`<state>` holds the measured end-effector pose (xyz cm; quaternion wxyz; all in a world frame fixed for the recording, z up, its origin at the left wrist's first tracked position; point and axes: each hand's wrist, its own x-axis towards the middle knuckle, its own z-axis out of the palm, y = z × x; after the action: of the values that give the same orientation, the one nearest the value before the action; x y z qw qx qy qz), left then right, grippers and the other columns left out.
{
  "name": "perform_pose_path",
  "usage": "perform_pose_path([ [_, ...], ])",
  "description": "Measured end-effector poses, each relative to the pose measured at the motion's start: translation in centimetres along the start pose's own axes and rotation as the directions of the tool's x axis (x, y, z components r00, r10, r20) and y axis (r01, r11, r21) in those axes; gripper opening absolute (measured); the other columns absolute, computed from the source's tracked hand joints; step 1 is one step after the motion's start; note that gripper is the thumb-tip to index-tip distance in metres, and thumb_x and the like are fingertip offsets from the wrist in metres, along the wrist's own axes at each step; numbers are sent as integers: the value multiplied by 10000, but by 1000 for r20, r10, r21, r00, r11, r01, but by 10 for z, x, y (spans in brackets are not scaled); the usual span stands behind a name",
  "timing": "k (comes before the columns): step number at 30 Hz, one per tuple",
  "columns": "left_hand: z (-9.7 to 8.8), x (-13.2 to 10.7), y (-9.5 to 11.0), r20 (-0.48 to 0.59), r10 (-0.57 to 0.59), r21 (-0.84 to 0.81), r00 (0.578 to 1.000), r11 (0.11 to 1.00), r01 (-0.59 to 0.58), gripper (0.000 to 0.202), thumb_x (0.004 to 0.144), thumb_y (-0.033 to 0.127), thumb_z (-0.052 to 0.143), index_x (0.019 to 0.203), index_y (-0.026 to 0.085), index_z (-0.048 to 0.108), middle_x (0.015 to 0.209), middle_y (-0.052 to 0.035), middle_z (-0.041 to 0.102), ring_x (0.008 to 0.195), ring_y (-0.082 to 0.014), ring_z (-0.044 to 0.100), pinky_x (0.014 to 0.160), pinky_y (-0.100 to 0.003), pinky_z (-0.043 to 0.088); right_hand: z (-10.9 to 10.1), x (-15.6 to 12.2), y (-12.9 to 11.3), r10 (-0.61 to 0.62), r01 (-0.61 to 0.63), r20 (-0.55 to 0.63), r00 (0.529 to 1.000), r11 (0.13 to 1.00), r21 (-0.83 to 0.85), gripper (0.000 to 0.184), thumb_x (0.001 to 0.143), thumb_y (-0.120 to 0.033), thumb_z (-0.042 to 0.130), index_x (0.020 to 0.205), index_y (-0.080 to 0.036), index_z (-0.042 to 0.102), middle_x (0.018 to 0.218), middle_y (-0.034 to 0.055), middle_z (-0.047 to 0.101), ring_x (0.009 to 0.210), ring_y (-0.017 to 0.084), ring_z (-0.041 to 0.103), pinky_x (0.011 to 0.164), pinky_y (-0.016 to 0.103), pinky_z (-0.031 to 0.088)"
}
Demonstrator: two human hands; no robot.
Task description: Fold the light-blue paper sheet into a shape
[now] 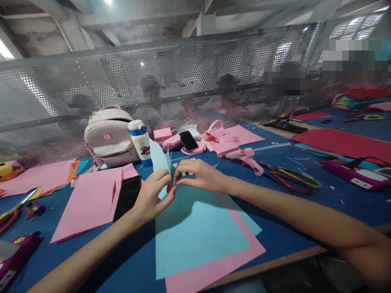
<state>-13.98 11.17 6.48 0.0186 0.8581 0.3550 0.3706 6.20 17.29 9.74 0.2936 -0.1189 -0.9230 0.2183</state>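
A folded piece of light blue paper (pixel 159 156) stands upright between my hands. My left hand (pixel 155 191) pinches its lower edge, thumb and fingertips together. My right hand (pixel 197 174) meets it from the other side, its bent fingers pressed on the same paper, close to the left thumb. Under both hands lies a large light blue sheet (pixel 198 232), and a pink sheet (pixel 210 272) shows beneath it along the near and right edges. The fingertips partly hide the edge they grip.
A pink glue gun (pixel 246 158) and red-and-yellow scissors (pixel 295 179) lie right of my hands. Left are pink sheets (pixel 88 199) and a black phone (pixel 127 197). Behind stand a white backpack (pixel 111 136) and a bottle (pixel 141 142), before a perforated metal screen (pixel 189 69).
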Motion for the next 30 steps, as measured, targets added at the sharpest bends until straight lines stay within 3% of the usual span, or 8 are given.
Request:
perform_pose_path([
  [9,-2,0,0,17,21,-13,1000,1000,-20,140,965,190,449,844,194,520,887,-55,570,835,-193,538,746,-312,428,0,-1,2,-14,14,1,1000,1000,-25,17,904,-178,636,909,-162,636,917,36,665,881,166,597,800,287,448],
  [18,-2,-1,0,28,56,-47,998,997,-55,107,951,146,456,877,193,518,964,-64,581,901,-196,542,795,-312,428,3,-4,1,-150,135,-76,986,976,-173,129,919,-200,622,1036,-176,574,940,35,659,845,146,594,764,249,441],
  [21,-2,-1,0,22,51,-31,998,998,-50,92,928,123,471,893,193,519,915,-51,567,878,-197,539,772,-306,418,3,-4,2,-267,236,-68,961,925,-297,168,961,-234,567,1123,-189,576,910,26,651,820,136,587,734,237,431],
  [25,-4,1,4,36,66,-19,997,998,-66,100,902,99,470,894,190,509,864,-35,529,820,-189,508,730,-304,396,2,-3,0,-364,306,-7,931,794,-525,188,999,-229,486,1120,-202,628,864,28,646,781,146,571,692,253,415],
  [30,-5,3,8,69,19,27,997,999,-21,76,891,120,476,859,188,488,885,-41,498,835,-200,485,746,-326,384,0,-3,0,-377,316,-52,925,838,-444,135,983,-201,514,1034,-132,618,902,63,669,842,151,593,757,256,451],
])
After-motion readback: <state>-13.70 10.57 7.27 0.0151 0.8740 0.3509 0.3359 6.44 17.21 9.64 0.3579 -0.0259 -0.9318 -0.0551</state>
